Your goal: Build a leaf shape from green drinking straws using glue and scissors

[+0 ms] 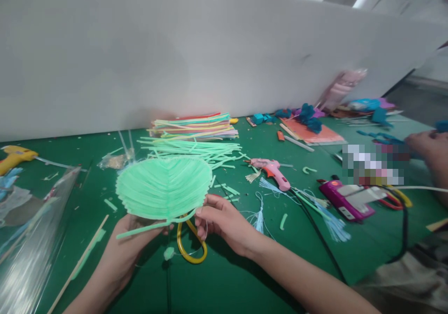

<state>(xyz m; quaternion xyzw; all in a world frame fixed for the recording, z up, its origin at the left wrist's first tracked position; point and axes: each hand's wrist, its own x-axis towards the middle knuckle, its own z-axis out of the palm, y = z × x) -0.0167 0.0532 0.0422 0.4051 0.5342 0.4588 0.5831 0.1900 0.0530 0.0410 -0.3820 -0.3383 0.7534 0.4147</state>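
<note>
A light green leaf-shaped piece made of fuzzy chenille stems (164,188) is held up over the table. My left hand (128,241) grips it from underneath at the lower left, its fingers mostly hidden behind the piece. At the lower right edge, my right hand (224,223) pinches the rim where a green stem runs along it; a thin clear thread hangs by these fingertips. One loose green stem end (140,230) sticks out over my left hand. Below the piece, yellow-handled scissors (192,258) show only a handle, beside a small green tuft (168,253).
Bundled coloured stems (196,127) and loose green stems (196,150) lie behind. A pink glue gun (271,170), blue tassels (259,218) and a magenta device (345,202) sit rightward. A yellow glue gun (16,157) lies left. Another person's hand (429,150) works far right.
</note>
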